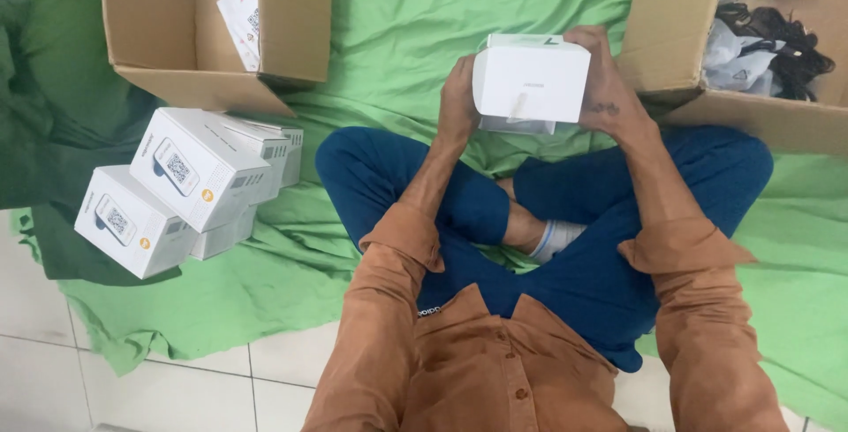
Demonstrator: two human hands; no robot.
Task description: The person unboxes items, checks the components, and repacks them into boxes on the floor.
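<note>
A person sits cross-legged on a green cloth (397, 34) spread over a pale tiled floor (177, 388). They wear an orange-brown shirt (459, 361) and blue trousers (601, 273). One white sock shows where the legs cross.

Out past the knees, both hands are up and hold one small white box (530, 79) between them. The left hand (457, 101) presses flat on the box's left side. The right hand (605, 79) wraps the right side, with the fingers curled over the top edge. So the hands are apart, with the box squeezed in the middle. The box is shut on the side I can see. A clear bit of tape or a tab hangs down at its bottom front edge. I cannot tell if the bottom flap is closed all the way.

Left of the white box, a pile of the same kind of boxes (190, 189) sits on the cloth. I count about four or five, stacked a bit crooked. Those look finished and set aside.

Farther off, up and left of the white box, an open brown carton (177, 34) stands with some printed white leaflets (240, 21) leaning inside. Right of the white box, touching close to the right hand, is another open brown carton (698, 34). It holds clear plastic bags (733, 52) and black cords (786, 43).

It looks like some boxes are done, one is in hand, and there are still bags and cords left in the carton, so I think more work is waiting.
</note>
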